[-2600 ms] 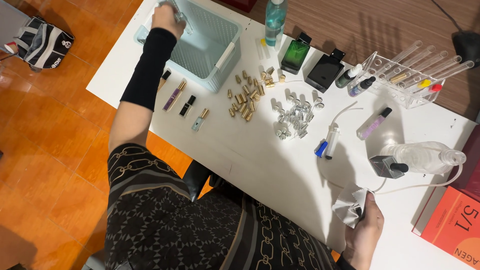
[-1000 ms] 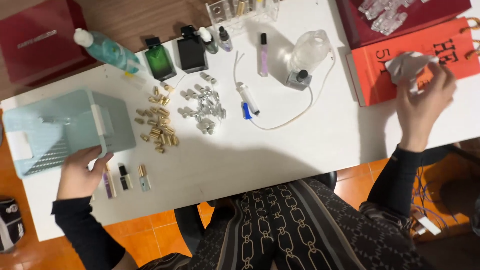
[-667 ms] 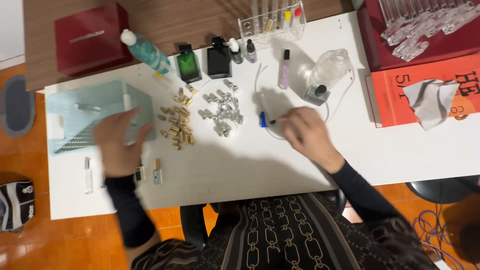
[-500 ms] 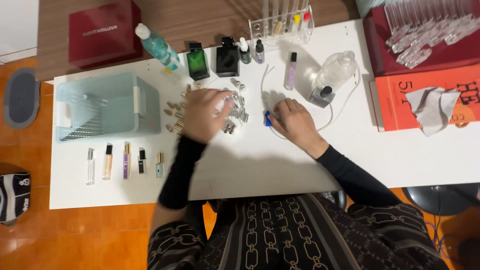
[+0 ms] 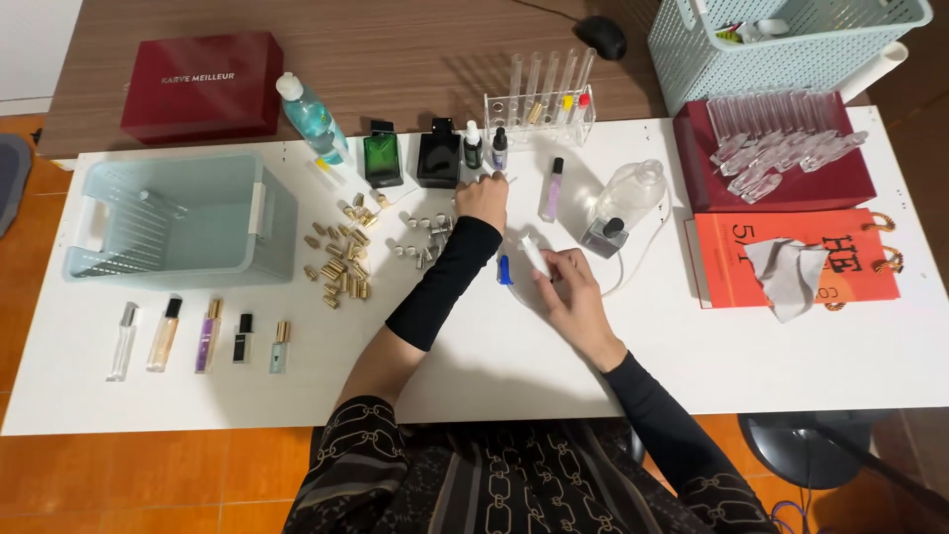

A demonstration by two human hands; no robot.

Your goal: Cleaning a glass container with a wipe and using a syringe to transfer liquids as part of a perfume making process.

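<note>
Left hand reaches past the silver caps, fingers curled near two dropper bottles; whether it pinches anything is unclear. Right hand pinches a white syringe; its blue tip lies just left of the fingers, and the tube is partly hidden.

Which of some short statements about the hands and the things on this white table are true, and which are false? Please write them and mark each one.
1. The right hand holds a white syringe with clear tubing. True.
2. The left hand rests inside the pale blue basket. False: it reaches toward the small dropper bottles near the test tube rack.
3. Five slim spray vials lie in a row in front of the basket. True.
4. The grey cloth lies on the white table. False: it lies on the orange box.
</note>
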